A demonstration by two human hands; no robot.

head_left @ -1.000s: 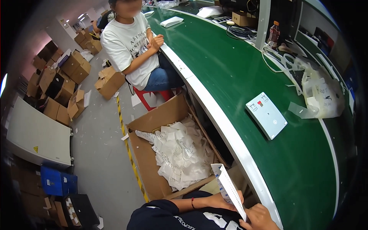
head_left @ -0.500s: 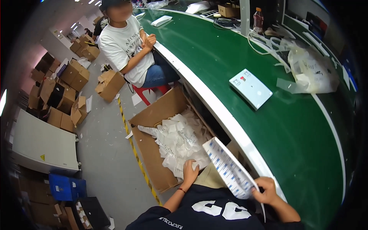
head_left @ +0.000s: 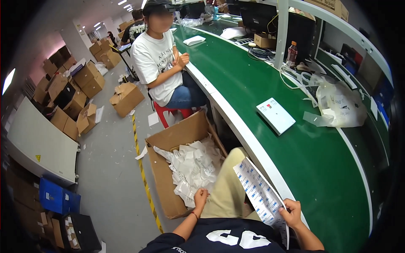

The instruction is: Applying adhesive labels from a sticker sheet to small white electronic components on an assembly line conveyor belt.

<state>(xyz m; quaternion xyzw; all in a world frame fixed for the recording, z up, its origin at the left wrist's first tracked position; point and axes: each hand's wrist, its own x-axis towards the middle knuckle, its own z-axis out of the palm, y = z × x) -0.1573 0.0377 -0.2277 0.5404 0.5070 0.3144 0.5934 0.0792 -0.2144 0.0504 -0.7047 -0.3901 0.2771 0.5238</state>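
The right hand (head_left: pixel 292 212) pinches the near end of a long sheet of labels (head_left: pixel 259 195), thumb over its lower corner. The sheet's long axis runs from that hand up and away to the left, its far end pointing toward the cardboard box (head_left: pixel 162 177) and lying just over the near edge of the green table (head_left: pixel 295 168). It is white with rows of small blue-printed labels, tilted above the person's lap. The left hand (head_left: pixel 200 197) reaches down to the box's near rim, fingers curled on the white paper scraps (head_left: pixel 192 166); whether its grip holds one I cannot tell. The box stands open on the floor beside the table and is heaped with those scraps. Beyond the box on the table lies a flat white device (head_left: pixel 275 115), and farther right a clear plastic bag (head_left: pixel 339 105)
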